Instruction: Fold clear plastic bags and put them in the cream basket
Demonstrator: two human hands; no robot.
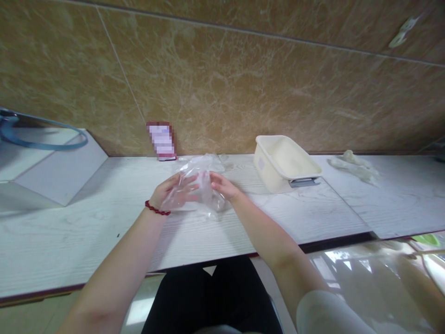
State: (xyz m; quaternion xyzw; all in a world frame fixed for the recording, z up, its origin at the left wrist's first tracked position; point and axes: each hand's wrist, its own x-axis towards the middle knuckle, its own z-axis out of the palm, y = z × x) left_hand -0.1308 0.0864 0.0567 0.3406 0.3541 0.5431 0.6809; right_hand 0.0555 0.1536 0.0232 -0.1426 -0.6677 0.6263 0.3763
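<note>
A clear, crinkled plastic bag (206, 197) is held up between my hands just above the white wood-grain table (194, 236). My left hand (177, 189), with a red beaded bracelet at the wrist, is on the bag's left side; its fingers are spread and show through the film. On the right side, my right hand (223, 184) has its fingers bent against the bag, gripping it. Beyond the bag, more clear film lies near the wall.
A cream plastic bin (273, 174) with a grey handle sits right of my hands. Crumpled clear bags (356, 168) lie farther right. A phone (162, 141) leans on the marble-patterned wall. At the left are a white box (64, 174) and a blue strap (52, 146).
</note>
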